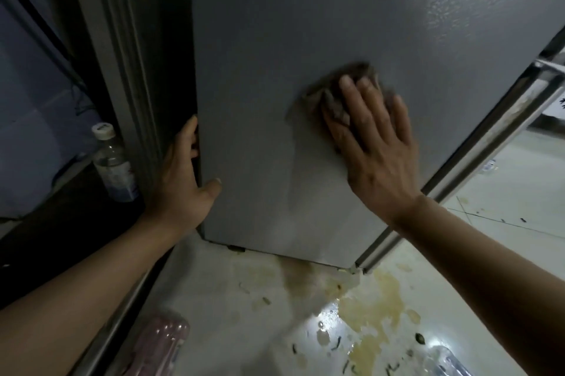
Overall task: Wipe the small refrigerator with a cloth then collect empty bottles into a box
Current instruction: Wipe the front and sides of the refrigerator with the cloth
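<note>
A capped clear bottle (113,166) stood at far left, beside the small refrigerator (305,39). The left hand (183,183) braced the fridge's left edge, fingers hooked around it, thumb on the front. Farther right, the right hand (371,134) pressed a brownish cloth (333,94) flat on the grey panel, fingers spread. On the stained floor (244,299) below lay what seemed to be two more bottles, blurred. Wiping looked underway; bottle collection appeared not yet begun, and no box showed.
</note>
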`<state>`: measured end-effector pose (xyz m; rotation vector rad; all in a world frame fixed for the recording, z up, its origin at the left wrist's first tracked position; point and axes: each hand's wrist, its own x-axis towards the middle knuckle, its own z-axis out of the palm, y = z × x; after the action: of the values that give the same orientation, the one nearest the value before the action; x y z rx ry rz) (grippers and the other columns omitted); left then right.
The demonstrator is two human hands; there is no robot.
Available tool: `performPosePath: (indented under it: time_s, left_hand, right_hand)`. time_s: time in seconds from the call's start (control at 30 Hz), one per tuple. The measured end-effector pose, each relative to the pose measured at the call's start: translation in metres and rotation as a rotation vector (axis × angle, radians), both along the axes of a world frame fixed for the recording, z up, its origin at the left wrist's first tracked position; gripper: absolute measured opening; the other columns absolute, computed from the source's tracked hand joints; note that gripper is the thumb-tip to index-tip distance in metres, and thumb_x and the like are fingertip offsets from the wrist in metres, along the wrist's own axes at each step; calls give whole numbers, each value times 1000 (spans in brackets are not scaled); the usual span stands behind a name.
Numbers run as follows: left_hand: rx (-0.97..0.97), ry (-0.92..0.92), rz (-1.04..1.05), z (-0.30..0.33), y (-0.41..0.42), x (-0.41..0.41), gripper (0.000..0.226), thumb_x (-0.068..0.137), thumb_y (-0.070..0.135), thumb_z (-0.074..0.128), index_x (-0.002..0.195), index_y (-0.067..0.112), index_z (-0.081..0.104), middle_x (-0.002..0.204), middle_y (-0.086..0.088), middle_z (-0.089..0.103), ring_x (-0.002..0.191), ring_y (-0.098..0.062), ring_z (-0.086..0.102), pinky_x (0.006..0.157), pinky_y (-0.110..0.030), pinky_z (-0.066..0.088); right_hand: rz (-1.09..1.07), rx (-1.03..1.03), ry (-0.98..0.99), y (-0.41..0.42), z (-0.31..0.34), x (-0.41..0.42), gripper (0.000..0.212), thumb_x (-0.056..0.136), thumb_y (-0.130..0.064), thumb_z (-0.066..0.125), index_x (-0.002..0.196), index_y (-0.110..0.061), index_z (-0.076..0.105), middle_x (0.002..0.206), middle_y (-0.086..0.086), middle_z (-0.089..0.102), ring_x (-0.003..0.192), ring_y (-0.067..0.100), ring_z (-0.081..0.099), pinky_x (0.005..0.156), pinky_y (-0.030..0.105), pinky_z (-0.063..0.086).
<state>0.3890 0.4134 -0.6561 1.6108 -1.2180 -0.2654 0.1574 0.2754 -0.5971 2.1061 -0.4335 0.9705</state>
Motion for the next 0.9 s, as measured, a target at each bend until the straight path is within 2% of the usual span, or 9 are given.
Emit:
performPosePath:
  time_s: [0.1, 0.27, 0.33, 0.4, 0.5, 0.63, 0.7, 0.83, 0.9]
  left_hand:
    - [-3, 35, -3, -3, -1, 3, 92, 77, 0, 65, 148, 29, 13, 143, -3, 38, 123, -18, 45, 105, -43, 38]
    - [-31, 57, -28, -8, -1, 6, 92, 77, 1, 65, 149, 29, 14, 144, -5, 37, 127, -18, 42, 107, -46, 36]
    - [-23, 62, -54, -9, -1, 10, 93, 78, 1, 66, 149, 29, 13, 145, -4, 36, 129, -16, 41, 109, -45, 35]
    - [-10, 78, -86, -8, 1, 13, 93, 79, 2, 66, 149, 30, 13, 145, -2, 37, 130, -13, 40, 109, -43, 34]
    - [-7, 92, -108, -6, 4, 19, 87, 80, 2, 66, 148, 29, 19, 141, 4, 42, 127, -10, 42, 106, -31, 35]
    - [-20, 135, -92, -3, 4, 27, 68, 80, -2, 63, 137, 26, 38, 119, 17, 50, 105, 6, 49, 81, 5, 32]
    - [-18, 139, -75, -4, 5, 31, 61, 80, -4, 62, 134, 21, 45, 115, 16, 53, 100, 9, 50, 75, 7, 31]
    - [26, 150, -90, -8, 10, 37, 61, 80, -5, 61, 134, 17, 44, 120, 5, 55, 100, 3, 52, 75, 7, 32]
    - [57, 185, -103, -8, 11, 42, 66, 81, -4, 60, 137, 20, 38, 121, 5, 55, 107, -4, 52, 75, 4, 33]
  right_hand:
    - [18, 67, -104, 4, -11, 24, 46, 98, -8, 36, 143, -12, 39, 151, 10, 29, 144, 27, 18, 117, 44, 11]
    - [-55, 54, 624, 26, -92, 23, 62, 90, -19, 47, 148, -19, 24, 155, 0, 17, 144, 21, 11, 117, 39, 1]
    - [-121, 55, 714, 32, -101, 22, 70, 87, -23, 57, 148, -21, 22, 155, -1, 15, 143, 19, 11, 117, 38, 3]
    - [-115, 58, 651, 33, -90, 24, 66, 88, -22, 54, 146, -19, 23, 153, -1, 18, 141, 18, 15, 116, 37, 5]
    - [-9, 133, 337, 31, -41, 42, 46, 101, -13, 20, 147, -13, 25, 153, 4, 21, 143, 22, 15, 117, 39, 4]
    - [20, 117, 83, 30, -14, 75, 48, 103, -12, 14, 144, -12, 39, 153, 5, 24, 144, 21, 15, 118, 42, 5]
    - [10, 108, 142, 32, -33, 81, 48, 100, -9, 17, 143, -14, 38, 151, 4, 25, 142, 24, 20, 116, 43, 9]
    - [-34, 0, 648, 41, -72, 80, 52, 93, -17, 28, 145, -18, 35, 152, -3, 23, 142, 19, 18, 114, 40, 11]
    - [-56, -10, 680, 42, -68, 81, 52, 93, -16, 28, 145, -16, 35, 152, -2, 26, 140, 19, 20, 114, 40, 12]
